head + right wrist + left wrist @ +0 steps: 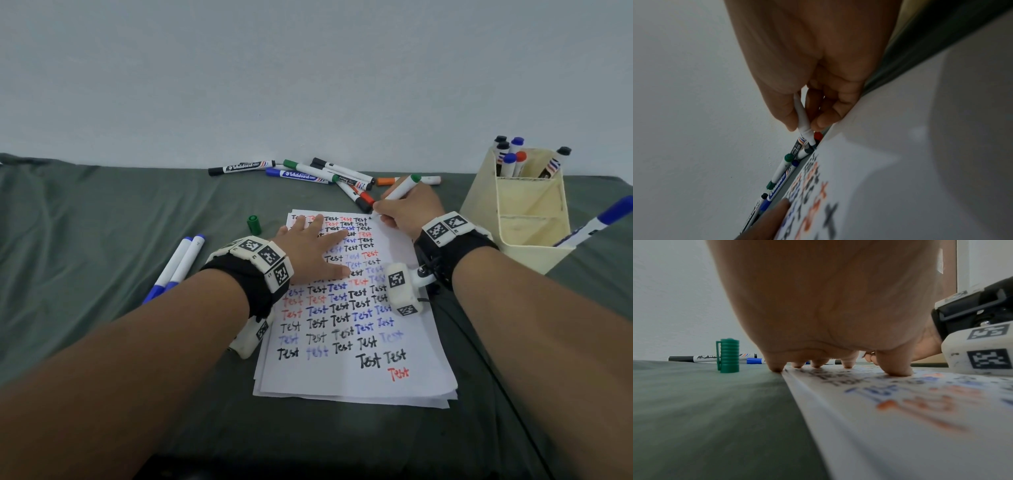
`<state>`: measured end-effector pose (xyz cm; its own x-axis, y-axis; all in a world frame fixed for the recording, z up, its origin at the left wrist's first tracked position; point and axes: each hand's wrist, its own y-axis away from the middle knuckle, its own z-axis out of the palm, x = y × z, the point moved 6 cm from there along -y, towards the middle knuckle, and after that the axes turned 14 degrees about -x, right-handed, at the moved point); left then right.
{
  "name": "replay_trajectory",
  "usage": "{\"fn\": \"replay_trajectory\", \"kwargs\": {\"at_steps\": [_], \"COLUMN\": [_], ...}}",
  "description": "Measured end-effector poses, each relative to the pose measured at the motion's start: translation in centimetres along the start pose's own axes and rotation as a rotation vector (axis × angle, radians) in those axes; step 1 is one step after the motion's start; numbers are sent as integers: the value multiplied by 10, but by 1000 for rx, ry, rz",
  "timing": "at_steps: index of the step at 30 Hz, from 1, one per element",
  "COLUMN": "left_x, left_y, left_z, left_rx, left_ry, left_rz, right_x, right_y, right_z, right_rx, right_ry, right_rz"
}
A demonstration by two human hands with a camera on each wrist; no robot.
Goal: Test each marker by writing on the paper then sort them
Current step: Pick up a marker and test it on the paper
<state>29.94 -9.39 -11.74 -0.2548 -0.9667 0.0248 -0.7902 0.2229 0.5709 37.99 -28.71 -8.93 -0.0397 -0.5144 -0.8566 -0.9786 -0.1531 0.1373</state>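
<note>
A white paper (404,346) covered with black, red and blue "Test" words lies on the green cloth. My right hand (404,212) grips a white marker with a green end (400,187), its tip (812,144) at the paper's top right corner. My left hand (317,246) lies flat with spread fingers pressing on the paper (890,426), fingertips (897,369) down. The green cap (253,224) stands upright on the cloth left of the paper, also seen as the green cap (728,355) in the left wrist view.
Several capped markers (322,173) lie in a heap behind the paper. Two blue-capped markers (178,265) lie to the left. A cream organizer (527,219) at right holds several markers in its back slot and one blue marker (597,221) in front.
</note>
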Motion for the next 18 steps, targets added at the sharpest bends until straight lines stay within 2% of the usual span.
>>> {"fn": "replay_trajectory", "kwargs": {"at_steps": [18], "left_x": [3], "left_y": [5], "left_z": [-1], "left_rx": [-31], "left_ry": [8], "left_rz": [-13], "right_x": [-1], "right_y": [1], "right_z": [0], "right_rx": [-5], "right_ry": [7], "right_rz": [15]}}
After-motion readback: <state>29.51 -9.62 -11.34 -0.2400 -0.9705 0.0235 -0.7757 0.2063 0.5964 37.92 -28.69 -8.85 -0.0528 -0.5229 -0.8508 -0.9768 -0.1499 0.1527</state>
